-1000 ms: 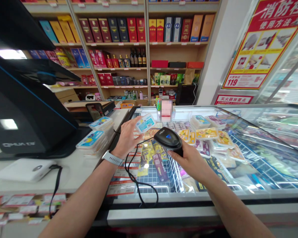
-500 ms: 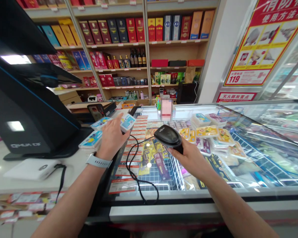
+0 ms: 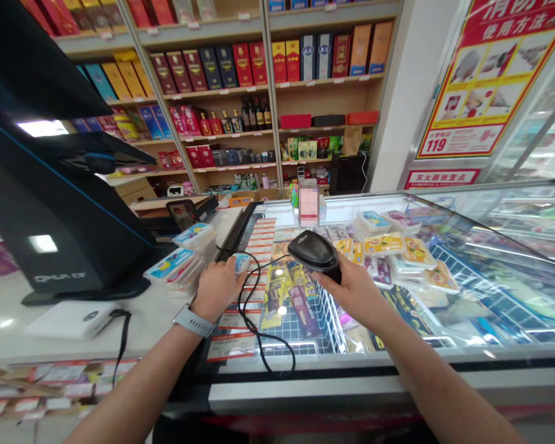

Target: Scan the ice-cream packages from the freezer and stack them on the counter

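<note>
My right hand (image 3: 354, 293) grips a black barcode scanner (image 3: 314, 250) over the glass lid of the freezer chest (image 3: 444, 345); its black cable (image 3: 254, 327) loops down toward me. My left hand (image 3: 217, 287), with a white watch on the wrist, is closed on a small packet with a blue and white label (image 3: 241, 263) low at the counter's edge. Just left of it lie two stacks of similar blue-labelled packets (image 3: 180, 262) on the white counter (image 3: 74, 333).
A black checkout terminal (image 3: 50, 203) stands on the counter at left, with a white box (image 3: 67, 319) in front. More packets (image 3: 393, 243) lie on the freezer lid. Shelves of boxed bottles (image 3: 240, 68) fill the back wall. A red poster (image 3: 485, 80) hangs at right.
My left hand carried the blue-labelled packet from in front of the scanner leftward and down to the counter's edge beside the stacks. My right hand and the scanner barely moved.
</note>
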A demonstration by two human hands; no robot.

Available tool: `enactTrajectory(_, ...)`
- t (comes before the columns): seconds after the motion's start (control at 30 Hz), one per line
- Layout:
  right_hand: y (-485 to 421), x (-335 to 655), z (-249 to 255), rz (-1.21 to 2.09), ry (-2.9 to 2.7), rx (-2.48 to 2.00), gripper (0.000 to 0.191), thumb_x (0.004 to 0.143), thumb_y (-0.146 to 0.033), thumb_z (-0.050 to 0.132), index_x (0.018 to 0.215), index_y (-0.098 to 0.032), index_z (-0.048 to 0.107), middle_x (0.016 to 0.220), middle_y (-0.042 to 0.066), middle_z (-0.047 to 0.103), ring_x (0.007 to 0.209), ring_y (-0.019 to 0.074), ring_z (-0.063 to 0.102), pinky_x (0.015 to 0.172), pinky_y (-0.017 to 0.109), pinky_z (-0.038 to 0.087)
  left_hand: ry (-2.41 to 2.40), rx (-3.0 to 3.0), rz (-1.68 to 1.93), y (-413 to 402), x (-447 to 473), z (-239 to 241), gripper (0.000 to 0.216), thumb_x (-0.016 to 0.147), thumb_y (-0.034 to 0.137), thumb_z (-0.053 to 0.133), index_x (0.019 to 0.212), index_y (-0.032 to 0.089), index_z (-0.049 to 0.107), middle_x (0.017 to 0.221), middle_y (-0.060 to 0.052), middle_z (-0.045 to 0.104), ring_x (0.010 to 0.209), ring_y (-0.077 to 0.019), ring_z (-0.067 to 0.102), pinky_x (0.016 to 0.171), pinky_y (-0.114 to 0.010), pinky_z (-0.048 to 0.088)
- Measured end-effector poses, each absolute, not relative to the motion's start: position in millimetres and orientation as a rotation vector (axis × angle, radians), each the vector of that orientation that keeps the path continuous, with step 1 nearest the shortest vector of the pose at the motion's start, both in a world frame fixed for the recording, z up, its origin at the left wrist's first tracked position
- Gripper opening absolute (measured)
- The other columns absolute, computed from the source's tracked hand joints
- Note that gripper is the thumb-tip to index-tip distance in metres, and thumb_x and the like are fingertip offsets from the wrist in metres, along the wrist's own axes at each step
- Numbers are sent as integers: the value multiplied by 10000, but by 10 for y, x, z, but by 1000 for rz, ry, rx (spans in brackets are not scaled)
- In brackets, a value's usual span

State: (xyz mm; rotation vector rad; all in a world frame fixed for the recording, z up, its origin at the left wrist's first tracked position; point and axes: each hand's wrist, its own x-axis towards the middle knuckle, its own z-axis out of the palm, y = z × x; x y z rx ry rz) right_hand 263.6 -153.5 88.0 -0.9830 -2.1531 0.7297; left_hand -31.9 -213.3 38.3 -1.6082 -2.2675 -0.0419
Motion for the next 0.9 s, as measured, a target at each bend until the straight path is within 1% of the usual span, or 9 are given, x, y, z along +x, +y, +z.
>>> enactTrajectory(0.1, -1507, 2660, 887, 710, -2118, -993, 344, 880, -372, 560, 1148, -157, 589, 1030, 109, 699, 936, 280, 649, 822, 387, 467, -2232, -1622, -18, -2034, -347, 360, 490, 919, 529, 402, 1060, 118, 628, 935, -182, 675, 938, -358, 619, 768, -431, 487)
enactTrajectory(0.23, -1470, 2701, 905, 660, -2044, -991, 343, 875, -407, 562, 1123, -173, 594, 1036, 99, 710, 943, 280, 660, 807, 380, 477, -2207, -1641, -29, -1963, -367, 338, 479, 915, 523, 420, 1044, 123, 650, 986, -197, 660, 979, -374, 588, 780, -461, 471)
enactTrajectory(0.37, -1450, 2731, 922, 647, -1996, -985, 345, 878, -429, 555, 1115, -181, 600, 1048, 92, 715, 971, 280, 662, 797, 369, 481, -2193, -1651, -88, -1941, -330, 379, 478, 920, 518, 414, 1076, 130, 645, 1017, -185, 659, 984, -377, 580, 787, -483, 460)
enactTrajectory(0.47, -1443, 2752, 936, 631, -1956, -996, 349, 871, -436, 562, 1106, -182, 605, 1038, 88, 721, 962, 274, 666, 788, 358, 480, -2146, -1678, -172, -1907, -261, 443, 422, 941, 436, 393, 1146, 148, 622, 1060, -162, 663, 997, -355, 583, 819, -475, 448)
enactTrajectory(0.57, -1436, 2772, 955, 614, -1911, -998, 362, 865, -457, 564, 1097, -184, 613, 1013, 86, 725, 936, 267, 670, 773, 349, 479, -2100, -1847, -262, -1793, -131, 500, 385, 929, 383, 434, 1191, 158, 603, 1111, -145, 664, 1041, -333, 587, 859, -440, 441)
enactTrajectory(0.7, -1423, 2787, 971, 629, -1841, -1052, 371, 850, -502, 563, 1015, -175, 623, 914, 90, 730, 851, 264, 680, 737, 352, 475, -2076, -2074, -417, -1493, 210, 517, 459, 909, 436, 492, 1257, 145, 564, 1162, -154, 661, 1112, -319, 584, 936, -418, 424)
enactTrajectory(0.8, -1412, 2785, 972, 627, -1833, -1067, 372, 845, -508, 559, 998, -174, 616, 888, 91, 730, 834, 265, 680, 724, 353, 474, -2080, -2093, -476, -1231, 578, 474, 490, 925, 481, 443, 1287, 161, 526, 1126, -147, 673, 1071, -308, 610, 907, -414, 436)
enactTrajectory(0.83, -1407, 2783, 970, 618, -1840, -1071, 372, 844, -508, 556, 996, -174, 616, 884, 92, 730, 832, 266, 679, 719, 353, 474, -2100, -2092, -492, -1152, 702, 451, 513, 913, 509, 450, 1282, 160, 522, 1105, -152, 676, 1066, -319, 612, 896, -426, 439)
enactTrajectory(0.9, -1397, 2777, 964, 598, -1855, -1079, 379, 841, -511, 549, 994, -170, 618, 887, 96, 728, 831, 271, 675, 712, 355, 475, -2223, -2091, -554, -1015, 921, 397, 576, 877, 564, 480, 1271, 146, 518, 1097, -174, 667, 1086, -347, 599, 928, -474, 413)
